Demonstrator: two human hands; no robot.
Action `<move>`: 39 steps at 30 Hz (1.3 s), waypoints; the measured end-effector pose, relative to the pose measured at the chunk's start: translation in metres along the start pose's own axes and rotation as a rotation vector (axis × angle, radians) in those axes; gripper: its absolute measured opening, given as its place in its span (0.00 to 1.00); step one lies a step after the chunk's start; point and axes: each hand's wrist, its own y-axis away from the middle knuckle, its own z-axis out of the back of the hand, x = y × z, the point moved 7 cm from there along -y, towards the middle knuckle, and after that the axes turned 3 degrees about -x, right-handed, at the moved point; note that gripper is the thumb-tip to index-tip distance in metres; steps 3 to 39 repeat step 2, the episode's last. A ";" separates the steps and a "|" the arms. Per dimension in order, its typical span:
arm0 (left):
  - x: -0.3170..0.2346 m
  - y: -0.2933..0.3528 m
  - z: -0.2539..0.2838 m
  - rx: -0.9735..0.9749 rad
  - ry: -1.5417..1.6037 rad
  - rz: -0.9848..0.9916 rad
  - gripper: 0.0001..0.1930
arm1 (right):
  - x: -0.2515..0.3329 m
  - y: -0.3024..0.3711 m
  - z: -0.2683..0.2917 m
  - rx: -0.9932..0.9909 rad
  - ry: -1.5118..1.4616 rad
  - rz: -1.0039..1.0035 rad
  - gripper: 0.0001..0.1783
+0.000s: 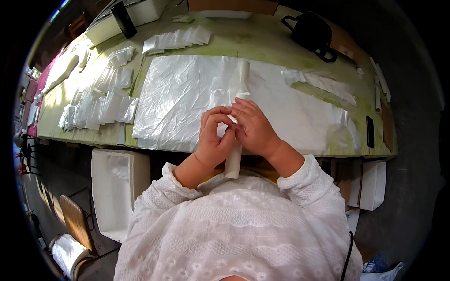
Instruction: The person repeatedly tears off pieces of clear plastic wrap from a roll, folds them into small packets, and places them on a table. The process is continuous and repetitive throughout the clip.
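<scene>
A long white roll (243, 75) lies end-on across a crinkled clear plastic sheet (183, 103) on the green table (262, 40). Its near end (233, 166) sticks out over the table edge toward my chest. My left hand (213, 138) and my right hand (253, 129) meet over the middle of the roll, fingers curled and pinching at its wrapping. Both hands hide the roll's middle part. My white lace sleeves come up from the lower edge.
Stacks of small white folded sheets (101, 105) lie at the table's left, more (178, 38) at the back. A black bag (311, 33) sits at the back right, a dark phone (370, 132) near the right edge. A white foam box (117, 187) stands on the floor at the left.
</scene>
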 end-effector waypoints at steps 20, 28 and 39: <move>-0.028 -0.029 0.000 0.151 0.023 -0.142 0.22 | 0.031 0.016 -0.021 0.311 0.125 0.073 0.29; -0.028 -0.029 0.000 0.151 0.023 -0.142 0.22 | 0.031 0.016 -0.021 0.311 0.125 0.073 0.29; -0.028 -0.029 0.000 0.151 0.023 -0.142 0.22 | 0.031 0.016 -0.021 0.311 0.125 0.073 0.29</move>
